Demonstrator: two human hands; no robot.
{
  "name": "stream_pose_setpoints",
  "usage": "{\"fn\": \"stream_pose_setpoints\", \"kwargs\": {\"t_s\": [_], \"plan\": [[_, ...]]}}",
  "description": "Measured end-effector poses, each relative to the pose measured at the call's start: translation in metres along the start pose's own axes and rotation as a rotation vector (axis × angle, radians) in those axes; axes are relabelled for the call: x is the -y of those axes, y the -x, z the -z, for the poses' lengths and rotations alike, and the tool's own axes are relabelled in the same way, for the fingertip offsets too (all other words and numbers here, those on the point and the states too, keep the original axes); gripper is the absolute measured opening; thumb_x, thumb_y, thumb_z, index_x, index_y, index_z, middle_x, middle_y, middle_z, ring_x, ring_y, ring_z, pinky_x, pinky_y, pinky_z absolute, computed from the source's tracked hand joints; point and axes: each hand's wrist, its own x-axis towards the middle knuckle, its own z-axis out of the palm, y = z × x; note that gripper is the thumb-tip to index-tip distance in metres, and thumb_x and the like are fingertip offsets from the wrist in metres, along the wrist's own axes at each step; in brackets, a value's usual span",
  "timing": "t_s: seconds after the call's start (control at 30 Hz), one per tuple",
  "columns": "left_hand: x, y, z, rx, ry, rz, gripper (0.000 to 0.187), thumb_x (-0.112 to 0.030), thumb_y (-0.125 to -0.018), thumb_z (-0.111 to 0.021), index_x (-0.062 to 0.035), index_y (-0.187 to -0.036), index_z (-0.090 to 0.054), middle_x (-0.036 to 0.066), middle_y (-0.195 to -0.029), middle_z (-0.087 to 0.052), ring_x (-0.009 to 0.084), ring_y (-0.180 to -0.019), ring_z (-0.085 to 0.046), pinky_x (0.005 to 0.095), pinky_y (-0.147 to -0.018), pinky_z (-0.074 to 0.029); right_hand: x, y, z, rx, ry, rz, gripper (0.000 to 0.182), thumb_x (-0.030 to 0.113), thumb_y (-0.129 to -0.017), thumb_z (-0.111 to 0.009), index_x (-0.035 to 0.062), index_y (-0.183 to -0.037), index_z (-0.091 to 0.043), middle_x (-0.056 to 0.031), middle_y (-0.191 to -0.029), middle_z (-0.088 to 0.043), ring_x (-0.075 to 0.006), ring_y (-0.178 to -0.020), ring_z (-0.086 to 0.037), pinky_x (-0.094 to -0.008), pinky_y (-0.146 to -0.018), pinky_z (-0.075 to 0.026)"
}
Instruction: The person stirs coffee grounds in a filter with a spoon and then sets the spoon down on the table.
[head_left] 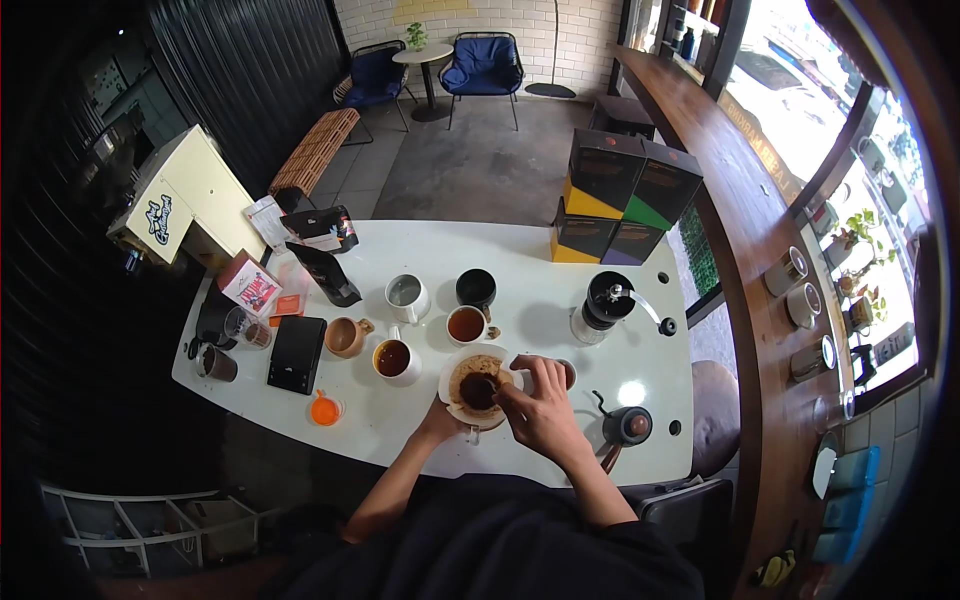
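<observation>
A white dripper [449, 372] with a paper filter and wet brown coffee grounds [478, 390] sits at the front middle of the white table. My left hand [438, 422] is at the dripper's lower left side, its fingers mostly hidden beneath or behind it. Over the dripper's right edge, my right hand [540, 405] has its fingers pinched together at the filter; what they hold, if anything, is too small to tell. Just behind stand a white cup of tea-coloured liquid [466, 324] and a white mug of similar liquid [393, 358].
A hand grinder [603, 305] and a gooseneck kettle [628, 427] stand to the right. Boxes [606, 175] are stacked at the back right. On the left are a black scale [296, 354], a wooden cup [345, 338], an orange-filled cup [325, 409] and coffee bags [325, 272].
</observation>
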Motion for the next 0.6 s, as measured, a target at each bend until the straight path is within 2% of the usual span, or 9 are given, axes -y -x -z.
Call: {"fn": "stream_pose_setpoints", "kwargs": {"t_s": [0.1, 0.4, 0.47, 0.6], "plan": [[0.003, 0.003, 0.001, -0.029, 0.119, 0.053, 0.088, -0.015, -0.070, -0.095, -0.0092, -0.145, -0.050, 0.007, -0.140, -0.062, 0.0208, -0.128, -0.061, 0.0390, -0.110, -0.051, 0.002, 0.002, -0.005, 0.063, -0.065, 0.005, 0.013, 0.013, -0.084, -0.078, 0.0086, -0.096, -0.074, -0.0155, -0.124, -0.055, -0.0381, -0.116, -0.052, -0.0506, -0.100, -0.040], [0.001, 0.002, 0.002, -0.022, -0.020, 0.094, 0.085, -0.012, -0.070, -0.095, -0.0081, -0.143, -0.052, 0.007, -0.138, -0.064, 0.0203, -0.125, -0.063, 0.0374, -0.108, -0.052, 0.011, 0.001, 0.015, 0.043, -0.110, -0.001, 0.012, 0.012, -0.086, -0.076, 0.0079, -0.097, -0.074, -0.0157, -0.124, -0.055, -0.0365, -0.118, -0.052, -0.0509, -0.102, -0.040], [-0.001, 0.001, 0.001, -0.027, 0.142, 0.134, 0.086, -0.013, -0.069, -0.096, -0.0078, -0.143, -0.052, 0.007, -0.137, -0.064, 0.0201, -0.125, -0.063, 0.0375, -0.108, -0.052, 0.005, 0.003, 0.003, 0.061, -0.173, -0.046, 0.013, 0.011, -0.085, -0.077, 0.0080, -0.097, -0.074, -0.0147, -0.124, -0.055, -0.0379, -0.117, -0.051, -0.0523, -0.103, -0.039], [0.001, 0.000, 0.000, -0.048, 0.004, 0.020, 0.088, -0.013, -0.067, -0.096, -0.0076, -0.142, -0.052, 0.007, -0.137, -0.064, 0.0201, -0.124, -0.063, 0.0374, -0.108, -0.052, 0.001, 0.002, -0.004, 0.046, -0.050, -0.035, 0.013, 0.011, -0.084, -0.078, 0.0090, -0.096, -0.074, -0.0138, -0.123, -0.055, -0.0382, -0.117, -0.051, -0.0521, -0.103, -0.039]]}}
